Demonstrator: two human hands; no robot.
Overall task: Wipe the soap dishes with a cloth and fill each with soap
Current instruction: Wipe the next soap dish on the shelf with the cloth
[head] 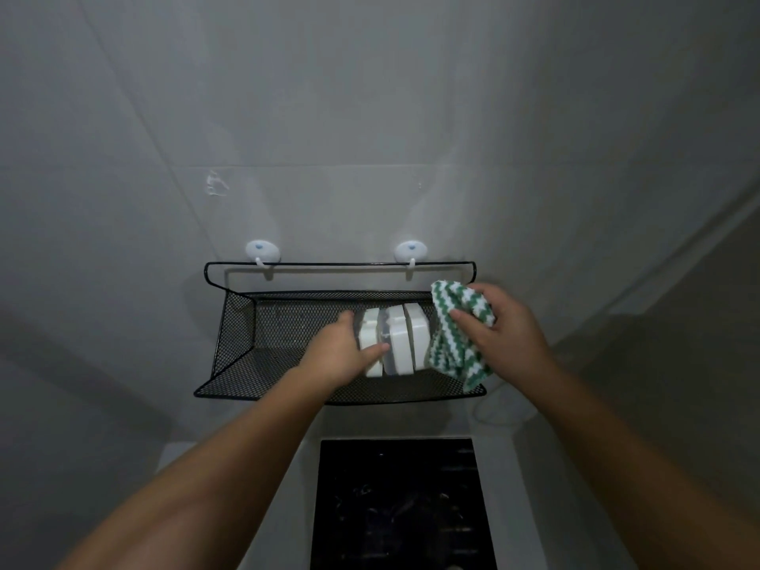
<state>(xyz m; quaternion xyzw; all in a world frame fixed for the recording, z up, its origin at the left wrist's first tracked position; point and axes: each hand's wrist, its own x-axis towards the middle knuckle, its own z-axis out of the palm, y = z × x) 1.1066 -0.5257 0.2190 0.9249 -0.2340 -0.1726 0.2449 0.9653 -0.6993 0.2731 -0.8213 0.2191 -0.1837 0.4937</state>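
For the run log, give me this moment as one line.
left hand: grips leftmost dish, on edge in basket | right hand: holds cloth

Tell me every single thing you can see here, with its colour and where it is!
soap dishes: three as far as I can tell, white, standing on edge side by side in the basket
cloth: one, green and white zigzag, at the basket's right end
basket: one, black wire mesh, hanging on the wall
hooks: two, white with a blue spot, on the wall above the basket, holding its rail
wall: one, pale grey, behind everything
panel: one, shiny black, below the basket; I cannot tell what it is
left hand: one, holds the leftmost dish
right hand: one, grips the cloth
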